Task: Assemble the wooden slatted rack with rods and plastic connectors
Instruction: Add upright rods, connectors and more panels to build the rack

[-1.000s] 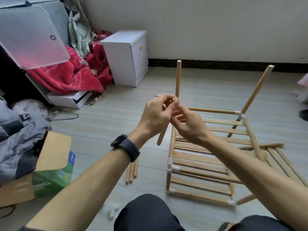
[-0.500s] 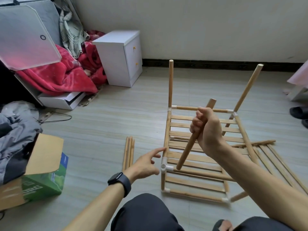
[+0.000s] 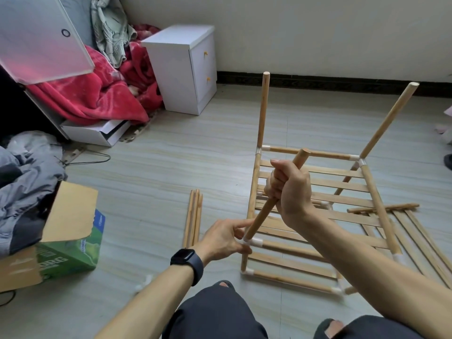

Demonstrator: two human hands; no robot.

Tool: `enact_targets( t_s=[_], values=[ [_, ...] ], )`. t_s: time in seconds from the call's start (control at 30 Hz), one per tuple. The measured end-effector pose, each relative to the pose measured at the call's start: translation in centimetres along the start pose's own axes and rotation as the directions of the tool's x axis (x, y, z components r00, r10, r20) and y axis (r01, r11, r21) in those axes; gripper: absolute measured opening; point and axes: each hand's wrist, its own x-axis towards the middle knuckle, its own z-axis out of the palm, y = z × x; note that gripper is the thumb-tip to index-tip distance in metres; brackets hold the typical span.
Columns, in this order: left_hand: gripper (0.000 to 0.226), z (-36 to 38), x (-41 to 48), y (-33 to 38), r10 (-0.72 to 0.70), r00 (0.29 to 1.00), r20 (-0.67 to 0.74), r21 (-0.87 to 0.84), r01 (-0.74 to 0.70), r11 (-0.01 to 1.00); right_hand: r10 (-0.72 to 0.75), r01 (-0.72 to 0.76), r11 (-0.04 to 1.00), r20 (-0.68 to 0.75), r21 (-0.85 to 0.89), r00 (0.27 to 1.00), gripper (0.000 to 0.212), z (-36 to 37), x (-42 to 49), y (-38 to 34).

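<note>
Fingers, right hand (image 3: 292,192): I see them clenched round a tilted light wooden rod (image 3: 260,217), centre frame.
Fingers, left hand (image 3: 223,239): pinching the white plastic connector (image 3: 254,242) at the rod's foot.

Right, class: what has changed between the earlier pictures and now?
The left hand let go of the rod and dropped to grip the white connector on the rack. The right hand swung the rod down, its lower end now at that connector. Rack and loose rods unmoved.
</note>
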Motion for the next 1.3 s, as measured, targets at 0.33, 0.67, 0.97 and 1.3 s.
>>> enact_targets(
  t_s=[0.33, 0.67, 0.97, 1.3],
  values=[
    [0.081, -0.3, 0.9, -0.8, 0.031, 0.999, 0.04, -0.025, -0.03, 0.999, -0.052, 0.053, 0.999, 0.124, -0.01, 0.991, 0.041, 1.1, 0.0, 0.7],
    [0.061, -0.8, 0.8, -1.0, 0.092, 0.995, 0.041, -0.12, -0.087, 0.989, -0.115, 0.167, 0.982, 0.432, -0.083, 0.895, 0.033, 2.6, -1.8, 2.1],
    [0.066, -1.0, 0.3, -0.5, 0.08, 0.996, 0.038, -0.089, -0.077, 0.993, -0.097, 0.145, 0.984, 0.374, -0.104, 0.923, 0.032, 2.6, -1.2, 3.1],
    [0.058, -1.7, -0.7, 1.1, 0.024, 0.998, 0.058, 0.074, -0.028, 0.997, -0.077, 0.193, 0.949, 0.412, -0.248, 0.908, 0.033, 1.9, -1.1, 3.5]
  ],
)
